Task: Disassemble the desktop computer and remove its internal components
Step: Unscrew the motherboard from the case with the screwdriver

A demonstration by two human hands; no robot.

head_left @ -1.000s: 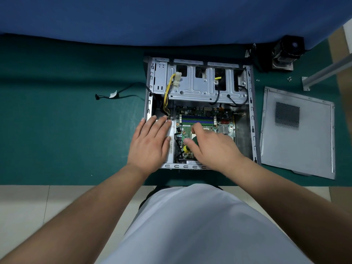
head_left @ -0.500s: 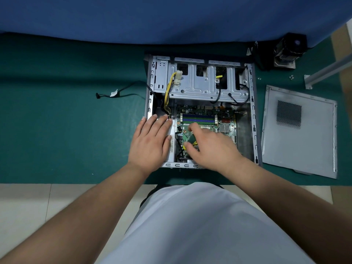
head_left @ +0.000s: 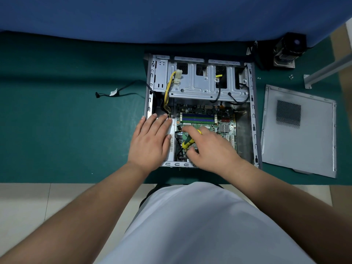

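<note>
An open grey desktop case [head_left: 252, 115] lies flat on the green table. Inside it a green motherboard [head_left: 204, 119] with blue memory slots shows below a metal drive cage [head_left: 200, 82]. My left hand [head_left: 150, 140] rests flat, fingers straight, on the silver box at the case's left side. My right hand [head_left: 211, 147] grips a yellow and green screwdriver [head_left: 188, 142] over the board's near left part. The tool's tip is hidden among black cables there.
The removed side panel [head_left: 299, 130] lies right of the case. A loose black cable [head_left: 118, 92] lies to the left. A heatsink with fan [head_left: 289, 50] stands at the back right, with small screws [head_left: 290, 77] and a metal rail [head_left: 327, 71] near it.
My right hand has turned and drawn back slightly, so the screwdriver's yellow handle now shows between thumb and fingers. My left hand has stayed in place.
</note>
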